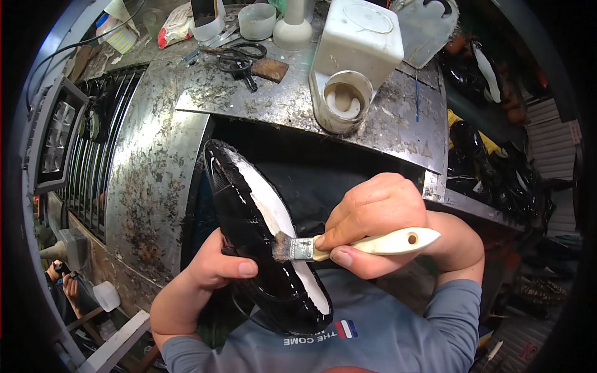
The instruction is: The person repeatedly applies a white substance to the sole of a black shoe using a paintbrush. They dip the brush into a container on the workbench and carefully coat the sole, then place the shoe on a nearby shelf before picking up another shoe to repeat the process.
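Observation:
My left hand (219, 266) is wrapped round a glossy black shoe (239, 208), its thumb on the near side and its other fingers mostly hidden behind. The shoe is tilted lengthwise over my lap, and a long white strip (268, 202) runs along its right-hand side. In my right hand (382, 211) is a flat paintbrush (388, 242) with a pale handle, pinched near its metal band. Its dark bristles rest against the shoe, beside the white strip. Past the hands, a white plastic container (359, 43) has a round cup (343, 104) in front with whitish stuff in it.
A stained metal worktop (249, 96) lies ahead, carrying scissors (239, 56), a brown block (269, 69) and a round tub (257, 22). At the left stand a lamp (59, 133) and a barred grille (118, 105). Several black shoes (491, 168) are at the right. Another person's hand (70, 287) shows far left.

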Tool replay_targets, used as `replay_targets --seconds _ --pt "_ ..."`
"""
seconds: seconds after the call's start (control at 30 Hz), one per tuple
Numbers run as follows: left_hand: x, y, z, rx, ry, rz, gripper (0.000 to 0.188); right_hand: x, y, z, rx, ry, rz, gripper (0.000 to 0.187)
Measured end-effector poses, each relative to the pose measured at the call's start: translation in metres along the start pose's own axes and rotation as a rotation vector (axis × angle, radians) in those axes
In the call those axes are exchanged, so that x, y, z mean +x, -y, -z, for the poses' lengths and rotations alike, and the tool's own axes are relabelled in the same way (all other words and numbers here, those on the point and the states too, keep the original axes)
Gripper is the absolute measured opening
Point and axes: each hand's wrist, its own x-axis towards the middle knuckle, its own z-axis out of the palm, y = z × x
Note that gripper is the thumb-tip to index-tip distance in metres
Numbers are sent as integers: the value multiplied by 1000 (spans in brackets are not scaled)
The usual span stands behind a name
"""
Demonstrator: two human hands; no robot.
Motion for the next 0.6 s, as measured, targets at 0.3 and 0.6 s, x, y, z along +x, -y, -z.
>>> replay_targets --seconds 0.3,0.6 --pt "2 22 24 -103 -48 -74 82 -7 -21 62 -409 -274 -260 17" --pt "-4 32 18 15 -232 -229 77 -26 -90 90 -872 -255 -414 15"
